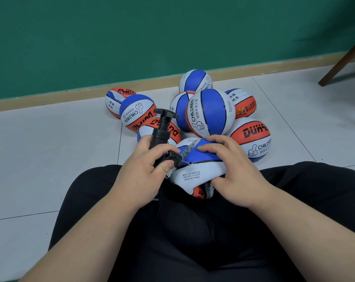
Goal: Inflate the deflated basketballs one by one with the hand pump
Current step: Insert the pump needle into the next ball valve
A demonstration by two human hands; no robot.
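Black pump [162,125] barrel hidden in left hand [140,171]; right hand [233,169] covers ball [195,176] edge.

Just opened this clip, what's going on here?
A seated person holds a crumpled, deflated basketball on their lap with the right hand and grips a black hand pump in the left hand. The pump's nozzle end points at the ball's valve. Whether the needle is in yet cannot be told. More basketballs lie piled on the tiled floor ahead, near the green wall.
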